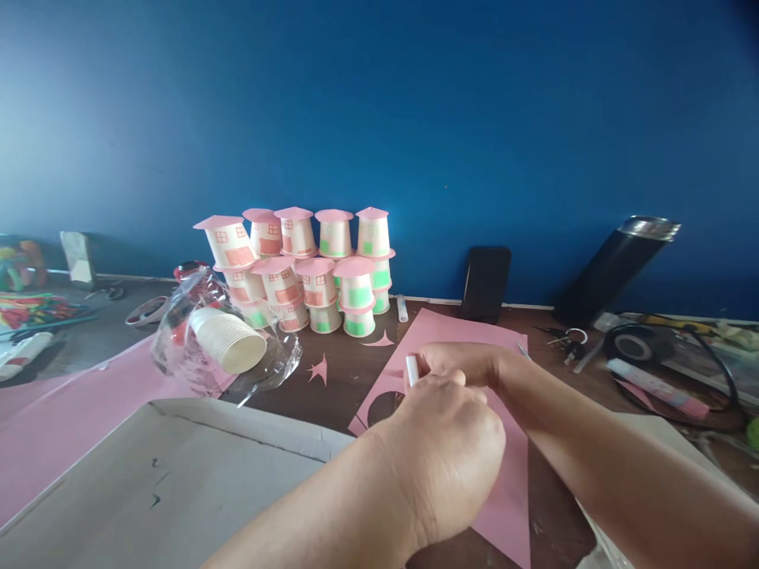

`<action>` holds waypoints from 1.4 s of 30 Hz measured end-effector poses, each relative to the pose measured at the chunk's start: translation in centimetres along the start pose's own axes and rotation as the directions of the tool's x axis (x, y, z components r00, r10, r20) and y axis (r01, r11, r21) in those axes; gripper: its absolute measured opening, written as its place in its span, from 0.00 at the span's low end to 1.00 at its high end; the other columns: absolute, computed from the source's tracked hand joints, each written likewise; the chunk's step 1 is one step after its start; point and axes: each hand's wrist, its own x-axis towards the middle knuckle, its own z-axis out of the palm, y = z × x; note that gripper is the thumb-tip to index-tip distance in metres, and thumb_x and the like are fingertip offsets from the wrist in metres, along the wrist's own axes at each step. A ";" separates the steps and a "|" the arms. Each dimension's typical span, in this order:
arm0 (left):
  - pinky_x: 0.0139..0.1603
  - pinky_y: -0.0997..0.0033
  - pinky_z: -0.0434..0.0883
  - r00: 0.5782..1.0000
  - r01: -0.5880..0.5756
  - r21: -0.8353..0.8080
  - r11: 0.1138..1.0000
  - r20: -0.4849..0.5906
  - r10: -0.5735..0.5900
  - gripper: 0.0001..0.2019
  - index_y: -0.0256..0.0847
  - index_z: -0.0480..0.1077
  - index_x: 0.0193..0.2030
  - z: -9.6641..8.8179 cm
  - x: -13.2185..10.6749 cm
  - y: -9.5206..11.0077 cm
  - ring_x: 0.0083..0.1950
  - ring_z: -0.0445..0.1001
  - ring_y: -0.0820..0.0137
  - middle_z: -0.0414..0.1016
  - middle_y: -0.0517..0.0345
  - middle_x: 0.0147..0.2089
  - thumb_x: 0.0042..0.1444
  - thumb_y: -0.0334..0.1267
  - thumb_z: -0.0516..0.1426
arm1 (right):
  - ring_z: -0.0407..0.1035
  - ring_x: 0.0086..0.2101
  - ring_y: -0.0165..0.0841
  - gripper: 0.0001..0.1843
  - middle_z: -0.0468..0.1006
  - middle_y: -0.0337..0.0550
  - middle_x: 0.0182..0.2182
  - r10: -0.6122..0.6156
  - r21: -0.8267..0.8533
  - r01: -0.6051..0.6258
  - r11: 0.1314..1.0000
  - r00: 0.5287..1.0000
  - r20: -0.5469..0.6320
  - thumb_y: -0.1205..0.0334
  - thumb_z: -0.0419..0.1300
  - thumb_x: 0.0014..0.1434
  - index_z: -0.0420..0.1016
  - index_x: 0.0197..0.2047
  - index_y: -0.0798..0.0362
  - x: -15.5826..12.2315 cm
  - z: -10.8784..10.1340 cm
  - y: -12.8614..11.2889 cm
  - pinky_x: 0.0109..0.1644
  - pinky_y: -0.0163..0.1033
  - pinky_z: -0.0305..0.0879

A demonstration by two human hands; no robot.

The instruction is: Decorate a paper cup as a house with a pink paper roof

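Note:
Both my hands meet above the pink paper sheet (504,466). My left hand (447,450), nearer to me, is closed with its back upward and its fingertips hidden. Just behind it, my right hand (459,359) is closed too, its fingers partly covered by the left. The end of a white tube (412,370) sticks up between them at their left side; how each hand's fingers grip it is hidden. A round hole shows in the sheet beside the left hand. Pink paper scraps (319,370) lie to the left.
Stacked paper cups (317,283) with pink roofs and drawn windows stand by the blue wall. A plastic bag with nested cups (231,340), a white board (237,482), a phone (486,283), a leaning black flask (613,269), a tape roll (632,348) and a white-pink tube (658,387) surround the hands.

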 end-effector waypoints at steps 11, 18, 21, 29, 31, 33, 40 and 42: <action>0.32 0.66 0.61 0.997 0.000 -0.054 0.999 -0.074 -0.004 0.05 0.39 0.72 0.25 0.3 -0.2 -0.2 0.32 0.62 0.67 0.69 0.53 0.31 0.48 0.27 0.58 | 0.57 0.17 0.26 0.19 0.65 0.33 0.19 -0.005 0.063 0.068 0.996 0.721 -0.693 0.44 0.56 0.61 0.77 0.39 0.50 -8.7 -2.5 -0.2 0.18 0.33 0.52; 0.32 0.68 0.61 0.996 -0.010 -0.074 0.997 -0.086 0.004 0.04 0.38 0.72 0.27 0.5 0.0 -0.3 0.33 0.65 0.68 0.71 0.55 0.30 0.52 0.33 0.59 | 0.68 0.22 0.32 0.17 0.75 0.41 0.27 -0.014 0.039 0.104 0.994 0.460 -0.888 0.47 0.55 0.62 0.74 0.48 0.46 -13.6 5.2 2.1 0.21 0.35 0.66; 0.35 0.68 0.63 0.990 0.040 -0.128 0.991 -0.129 -0.057 0.06 0.38 0.72 0.29 1.0 -0.1 -0.6 0.35 0.67 0.67 0.72 0.56 0.30 0.51 0.38 0.61 | 0.67 0.23 0.29 0.15 0.76 0.42 0.32 -0.004 0.059 0.141 0.988 0.414 -0.910 0.52 0.56 0.64 0.72 0.51 0.46 -13.6 7.8 4.2 0.26 0.35 0.67; 0.37 0.67 0.65 0.853 0.243 -0.244 0.939 -0.406 -0.327 0.07 0.43 0.73 0.37 -1.0 -1.8 -2.1 0.41 0.71 0.66 0.75 0.59 0.37 0.55 0.42 0.59 | 0.65 0.25 0.28 0.15 0.74 0.43 0.37 -0.059 0.062 0.307 0.950 0.370 -0.927 0.58 0.53 0.66 0.69 0.55 0.48 -13.4 8.4 6.5 0.29 0.35 0.66; 0.41 0.65 0.67 0.769 0.324 -0.238 0.915 -0.497 -0.402 0.11 0.45 0.72 0.44 -1.0 -1.8 -2.3 0.45 0.71 0.63 0.75 0.58 0.44 0.56 0.43 0.59 | 0.65 0.25 0.28 0.14 0.73 0.44 0.38 -0.085 0.025 0.276 0.961 0.380 -0.921 0.58 0.53 0.66 0.69 0.54 0.48 -13.4 8.4 6.4 0.29 0.35 0.66; 0.44 0.64 0.68 0.702 0.406 -0.213 0.889 -0.550 -0.452 0.14 0.45 0.71 0.48 -0.7 -1.7 -2.7 0.49 0.71 0.60 0.74 0.55 0.49 0.56 0.43 0.59 | 0.66 0.26 0.29 0.14 0.74 0.44 0.38 -0.104 -0.007 0.252 0.968 0.374 -0.921 0.58 0.53 0.66 0.69 0.53 0.48 -13.3 8.5 6.1 0.30 0.36 0.67; 0.47 0.61 0.69 0.665 0.588 -0.117 0.800 -0.493 -0.561 0.14 0.42 0.70 0.50 0.3 -1.3 -5.1 0.53 0.70 0.56 0.74 0.50 0.52 0.57 0.39 0.56 | 0.73 0.29 0.35 0.16 0.77 0.44 0.32 -0.076 -0.003 0.192 0.981 0.376 -0.923 0.54 0.55 0.63 0.72 0.51 0.49 -13.2 8.0 5.7 0.26 0.35 0.69; 0.50 0.60 0.68 0.656 0.620 -0.096 0.779 -0.482 -0.581 0.15 0.40 0.69 0.52 0.6 -1.1 -5.9 0.54 0.70 0.55 0.74 0.48 0.53 0.57 0.37 0.55 | 0.74 0.29 0.35 0.15 0.78 0.44 0.33 -0.074 -0.004 0.182 0.983 0.383 -0.921 0.54 0.56 0.63 0.72 0.51 0.49 -13.2 7.9 5.7 0.25 0.34 0.69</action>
